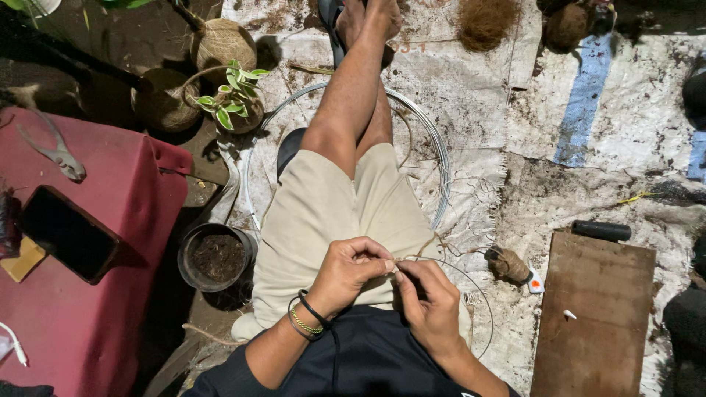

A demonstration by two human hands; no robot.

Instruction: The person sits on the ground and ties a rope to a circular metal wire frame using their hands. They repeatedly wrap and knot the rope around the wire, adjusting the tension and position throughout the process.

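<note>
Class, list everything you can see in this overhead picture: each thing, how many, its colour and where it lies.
Wire coil: one, silvery, around the legs.
Fibre strand: one, tan, pinched by both hands.
Twine ball: one, brown, right of the lap.
Pot of soil: one, dark, left of the lap.
Leafy plant: one, green-white, upper left.
Pliers: one, grey, on the red table.
Phone: one, black, same table.
Wooden board: one, brown, lower right.
Legs: two, crossed.
Left hand, right hand: together at the lap.

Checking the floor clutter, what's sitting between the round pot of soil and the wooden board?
In the head view, the person's lap lies between the soil pot and the wooden board, with both hands pinching thin wire.
</note>
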